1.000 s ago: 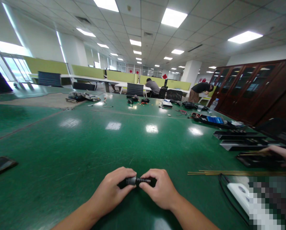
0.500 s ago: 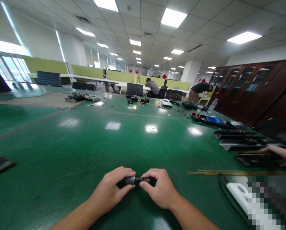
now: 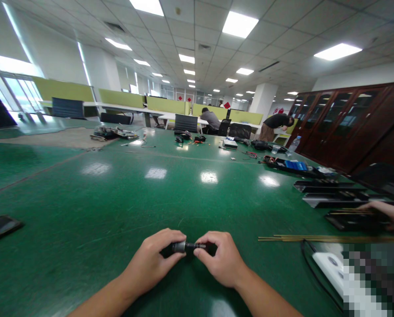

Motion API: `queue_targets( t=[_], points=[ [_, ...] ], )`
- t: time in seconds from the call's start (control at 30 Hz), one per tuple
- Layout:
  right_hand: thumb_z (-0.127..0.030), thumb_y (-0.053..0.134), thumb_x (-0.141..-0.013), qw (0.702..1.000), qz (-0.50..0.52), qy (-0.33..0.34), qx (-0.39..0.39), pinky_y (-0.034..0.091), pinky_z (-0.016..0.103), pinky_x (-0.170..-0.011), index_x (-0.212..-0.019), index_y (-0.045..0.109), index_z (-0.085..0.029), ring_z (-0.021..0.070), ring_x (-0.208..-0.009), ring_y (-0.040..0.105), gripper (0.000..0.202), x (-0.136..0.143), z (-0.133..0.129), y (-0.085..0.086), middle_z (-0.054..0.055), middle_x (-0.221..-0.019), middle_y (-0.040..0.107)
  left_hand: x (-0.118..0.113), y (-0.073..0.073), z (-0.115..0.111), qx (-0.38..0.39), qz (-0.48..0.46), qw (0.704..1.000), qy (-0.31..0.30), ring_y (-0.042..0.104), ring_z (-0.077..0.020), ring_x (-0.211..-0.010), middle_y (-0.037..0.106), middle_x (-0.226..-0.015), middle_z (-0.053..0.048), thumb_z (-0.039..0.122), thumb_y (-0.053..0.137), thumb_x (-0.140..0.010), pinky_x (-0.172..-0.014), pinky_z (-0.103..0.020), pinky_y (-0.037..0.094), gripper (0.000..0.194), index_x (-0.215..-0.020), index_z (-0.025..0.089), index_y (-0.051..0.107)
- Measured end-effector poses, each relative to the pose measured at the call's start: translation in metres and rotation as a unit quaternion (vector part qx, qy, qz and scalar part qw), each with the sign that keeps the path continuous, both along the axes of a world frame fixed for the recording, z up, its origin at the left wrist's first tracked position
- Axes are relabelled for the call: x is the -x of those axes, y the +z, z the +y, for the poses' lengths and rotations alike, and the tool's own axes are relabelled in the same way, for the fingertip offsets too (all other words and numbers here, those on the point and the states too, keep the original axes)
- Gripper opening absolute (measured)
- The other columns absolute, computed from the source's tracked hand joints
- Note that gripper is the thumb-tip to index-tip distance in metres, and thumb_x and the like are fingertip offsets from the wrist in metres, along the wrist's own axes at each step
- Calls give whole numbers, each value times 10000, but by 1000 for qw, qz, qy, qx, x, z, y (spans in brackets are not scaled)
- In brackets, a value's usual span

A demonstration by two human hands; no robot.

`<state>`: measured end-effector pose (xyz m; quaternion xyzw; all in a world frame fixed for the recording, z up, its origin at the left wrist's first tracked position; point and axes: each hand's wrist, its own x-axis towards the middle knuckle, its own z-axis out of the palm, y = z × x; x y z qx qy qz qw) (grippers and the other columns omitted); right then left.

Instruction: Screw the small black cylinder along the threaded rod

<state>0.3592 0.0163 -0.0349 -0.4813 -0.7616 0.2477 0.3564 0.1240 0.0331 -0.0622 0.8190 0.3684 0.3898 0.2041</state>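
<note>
Several thin rods [image 3: 302,238] lie rightward, while left hand [image 3: 154,259] and right hand [image 3: 222,260] clamp a black cylindrical part [image 3: 180,247].

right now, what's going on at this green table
A person's left hand grips the thick end of a dark cylinder, and the right hand pinches its thin shaft, over the green table. What looks like a phone lies far left. On the right, a co-worker's hand is at a black piece near thin yellowish rods.

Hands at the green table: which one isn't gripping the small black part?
The co-worker's hand at the right edge, by a dark object; the person's left hand and right hand both grip the small black part.
</note>
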Motion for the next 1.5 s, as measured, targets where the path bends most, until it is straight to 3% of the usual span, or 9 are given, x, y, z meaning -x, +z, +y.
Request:
queue_targets(
  t=[0.53, 0.83, 1.27, 1.5],
  points=[
    [-215, 694, -818, 1000, 5, -13, -6, 417, 246, -668, -828, 746, -215, 139, -676, 625, 52, 0, 0, 4, -9, -736, 702, 2, 1, 1, 6, 4, 1000, 18, 646, -141, -1025, 685, -1100, 10, 247, 697, -875, -925, -267, 532, 288, -1148, 306, 628],
    [-214, 695, -816, 1000, 5, -12, -6, 429, 248, -664, -834, 748, -207, 144, -679, 628, 56, 0, 1, 5, 1, -744, 705, 3, 1, 1, 3, 0, 1000, 11, 655, -180, -1032, 690, -1101, -42, 249, 692, -875, -925, -304, 544, 267, -1138, 261, 647],
    [-216, 709, -809, 1000, 15, -24, -3, 443, 245, -670, -818, 743, -204, 141, -682, 638, 37, 0, 2, 3, -3, -741, 706, 3, 0, 4, 13, 9, 999, 32, 648, -153, -1032, 690, -1100, 14, 264, 722, -856, -940, -287, 524, 303, -1143, 307, 634],
    [-208, 702, -812, 1000, 13, -24, -3, 444, 248, -662, -819, 740, -200, 143, -673, 632, 39, -1, 2, 4, 1, -734, 703, 3, 1, 4, 14, 4, 999, 30, 649, -162, -1043, 692, -1109, -4, 268, 711, -865, -943, -294, 530, 289, -1144, 294, 641]
  ],
)
